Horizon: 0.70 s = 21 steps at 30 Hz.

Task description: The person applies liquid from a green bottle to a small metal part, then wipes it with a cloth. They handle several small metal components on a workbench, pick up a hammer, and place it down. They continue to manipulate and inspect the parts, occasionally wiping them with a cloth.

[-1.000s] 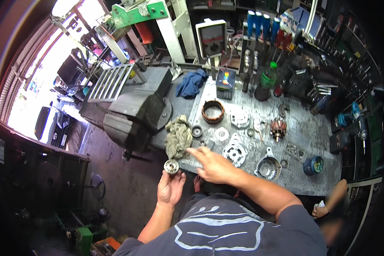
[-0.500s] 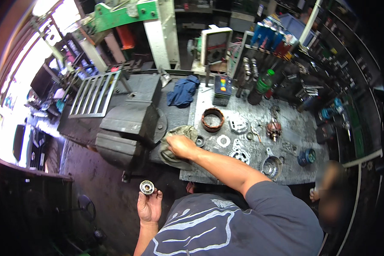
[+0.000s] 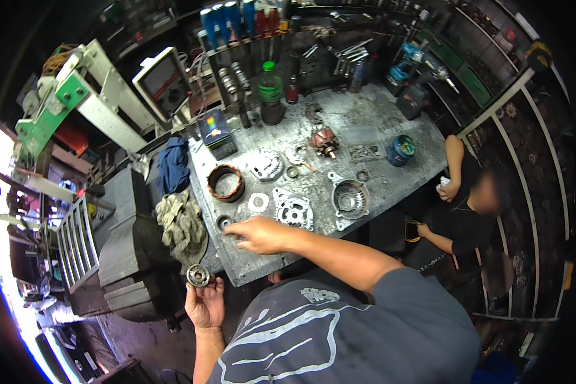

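Note:
In my left hand point(image 3: 205, 307), held up in front of the bench's near corner, is a ball bearing point(image 3: 198, 276), gripped by its edge with the fingertips. My right hand point(image 3: 262, 235) reaches across the bench top, empty, its fingers stretched out toward a small round metal part point(image 3: 224, 223). Whether the fingertips touch that part I cannot tell. Beyond it lie a flat metal ring point(image 3: 258, 202), a copper-wound stator ring point(image 3: 225, 169) and a cast end housing point(image 3: 293, 214). A crumpled grey-green rag point(image 3: 180, 224) rests between the vise and the bench top.
A big vise point(image 3: 131, 256) stands at left, with a blue cloth point(image 3: 173, 163) behind it. Farther right are a rotor point(image 3: 324, 142), another housing point(image 3: 350, 200) and a blue container point(image 3: 400, 150). A green-capped bottle point(image 3: 270, 89) stands behind. Another person point(image 3: 467, 214) is at the right.
My right hand has let go of the rag and moved right, over to the small round part. The left hand still holds the bearing. The view has turned to the right.

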Available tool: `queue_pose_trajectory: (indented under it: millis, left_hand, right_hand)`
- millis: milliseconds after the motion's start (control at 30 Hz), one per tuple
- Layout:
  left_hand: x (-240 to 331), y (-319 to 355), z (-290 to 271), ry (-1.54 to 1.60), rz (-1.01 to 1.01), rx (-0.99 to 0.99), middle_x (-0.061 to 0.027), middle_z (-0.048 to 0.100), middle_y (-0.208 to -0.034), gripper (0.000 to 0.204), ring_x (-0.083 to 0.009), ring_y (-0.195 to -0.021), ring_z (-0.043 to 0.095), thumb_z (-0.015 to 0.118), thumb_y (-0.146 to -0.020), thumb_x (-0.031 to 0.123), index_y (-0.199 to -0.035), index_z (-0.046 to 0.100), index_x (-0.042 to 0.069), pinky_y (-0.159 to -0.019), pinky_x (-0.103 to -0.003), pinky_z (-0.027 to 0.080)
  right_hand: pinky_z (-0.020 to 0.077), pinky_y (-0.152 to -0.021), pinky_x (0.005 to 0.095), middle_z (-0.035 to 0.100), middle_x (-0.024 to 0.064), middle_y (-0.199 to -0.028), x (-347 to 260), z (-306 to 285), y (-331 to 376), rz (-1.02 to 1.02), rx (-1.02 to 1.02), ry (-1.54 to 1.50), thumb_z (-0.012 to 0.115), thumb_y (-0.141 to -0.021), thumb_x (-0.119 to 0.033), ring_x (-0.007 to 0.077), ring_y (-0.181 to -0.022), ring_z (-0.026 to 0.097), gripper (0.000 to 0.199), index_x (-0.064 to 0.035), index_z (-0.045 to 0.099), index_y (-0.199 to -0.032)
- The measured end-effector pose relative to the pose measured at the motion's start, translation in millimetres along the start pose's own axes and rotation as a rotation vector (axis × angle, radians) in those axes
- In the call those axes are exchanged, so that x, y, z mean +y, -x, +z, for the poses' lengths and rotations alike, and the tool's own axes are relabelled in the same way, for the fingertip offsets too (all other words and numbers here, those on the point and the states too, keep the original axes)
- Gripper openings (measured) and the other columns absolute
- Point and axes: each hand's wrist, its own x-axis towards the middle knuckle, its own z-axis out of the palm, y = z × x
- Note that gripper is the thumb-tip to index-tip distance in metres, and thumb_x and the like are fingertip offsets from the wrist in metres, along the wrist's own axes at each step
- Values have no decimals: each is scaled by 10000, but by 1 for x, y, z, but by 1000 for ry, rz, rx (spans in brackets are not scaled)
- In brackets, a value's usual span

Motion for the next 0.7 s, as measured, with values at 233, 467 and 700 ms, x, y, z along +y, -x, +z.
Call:
queue_pose_trajectory:
  millis: [233, 467, 700]
  left_hand:
    - [-31, -35, 27, -74, -66, -77, -33, 785, -1260, 376, -249, -1177, 700, 623, -1126, 438, -1304, 743, 130, -1098, -504, 514]
    - [-100, -36, 50, -53, -109, -31, -26, 770, -1291, 353, -240, -1208, 682, 656, -1111, 415, -1314, 724, 135, -1087, -482, 524]
    - [-171, -14, 93, -128, -72, 52, -51, 765, -1300, 362, -245, -1212, 684, 667, -1105, 379, -1332, 706, 99, -1068, -481, 528]
  right_hand:
    - [627, -843, 407, 825, 188, -1078, 45, -157, 182, 617, 862, 131, 736, -1015, -124, 280, -925, 803, 328, -41, 745, -1333]
    - [555, -1080, 479, 709, 199, -1350, 124, -221, 253, 805, 611, 459, 806, -924, -106, 386, -1259, 682, 467, -39, 712, -1376]
    - [479, -1169, 525, 647, 199, -1454, 183, -210, 253, 677, 393, 651, 867, -896, -188, 411, -1367, 596, 696, -72, 597, -1527]
